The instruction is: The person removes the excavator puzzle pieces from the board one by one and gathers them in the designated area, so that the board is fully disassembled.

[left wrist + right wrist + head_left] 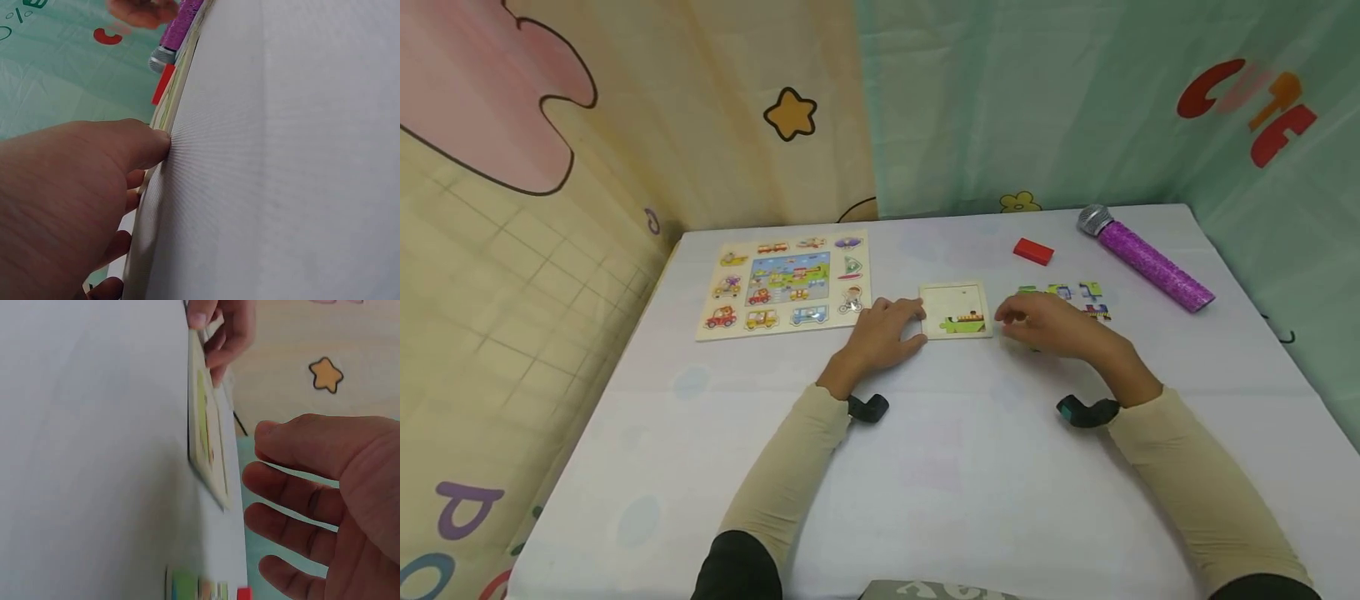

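A small cream puzzle tray (946, 298) lies on the white table, with joined pieces (962, 323) showing green and a train-like picture along its lower right. My left hand (883, 333) rests at the tray's left side, thumb and fingertips touching its edge. To the right of the tray, my right hand (1052, 323) hovers with loosely bent fingers. Nothing sits between its thumb and fingers (294, 487) in the right wrist view. Several loose puzzle pieces (1090, 289) lie beside and partly behind this hand.
A larger vehicle picture board (790, 312) lies at the left. Behind the loose pieces is a red block (1033, 252). A microphone with a purple glittery handle (1157, 267) lies at the back right. Patterned curtains (1000, 100) stand behind the table.
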{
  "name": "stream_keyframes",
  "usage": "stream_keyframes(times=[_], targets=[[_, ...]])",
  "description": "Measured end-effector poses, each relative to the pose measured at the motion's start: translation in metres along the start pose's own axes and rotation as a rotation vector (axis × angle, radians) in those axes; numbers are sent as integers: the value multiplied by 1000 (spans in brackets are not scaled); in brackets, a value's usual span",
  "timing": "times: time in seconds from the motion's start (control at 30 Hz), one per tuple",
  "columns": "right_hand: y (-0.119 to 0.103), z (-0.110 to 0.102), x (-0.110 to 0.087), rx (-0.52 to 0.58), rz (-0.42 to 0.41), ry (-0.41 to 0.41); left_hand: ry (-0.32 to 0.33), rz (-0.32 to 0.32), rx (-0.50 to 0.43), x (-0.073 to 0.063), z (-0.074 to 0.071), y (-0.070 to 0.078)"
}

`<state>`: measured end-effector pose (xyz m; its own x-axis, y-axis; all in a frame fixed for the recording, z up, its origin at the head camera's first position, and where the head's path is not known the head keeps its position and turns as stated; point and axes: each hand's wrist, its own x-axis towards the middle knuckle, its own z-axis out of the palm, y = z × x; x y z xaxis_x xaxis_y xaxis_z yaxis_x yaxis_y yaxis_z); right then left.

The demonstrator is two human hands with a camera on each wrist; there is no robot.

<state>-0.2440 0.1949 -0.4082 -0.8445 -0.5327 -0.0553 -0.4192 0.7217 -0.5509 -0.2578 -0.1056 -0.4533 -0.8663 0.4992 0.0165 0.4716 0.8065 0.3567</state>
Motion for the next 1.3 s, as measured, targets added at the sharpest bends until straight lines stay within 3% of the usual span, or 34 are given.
stream_keyframes(times=[0.17,0.33,0.57,0.93,1.3], targets=[[-29,16,41,-102,-33,-82,-1,1,6,0,4,-2],[-39,29,59,-220,-4,-119,-6,-4,5,0,5,-1],[-45,29,62,-210,55,-124,-3,6,0,2,8,0],[-41,28,60,-71,20,-128,2,-10,7,-1,6,2],[-30,24,62,-20,-43,-120,14,1,28,-2,2,1]])
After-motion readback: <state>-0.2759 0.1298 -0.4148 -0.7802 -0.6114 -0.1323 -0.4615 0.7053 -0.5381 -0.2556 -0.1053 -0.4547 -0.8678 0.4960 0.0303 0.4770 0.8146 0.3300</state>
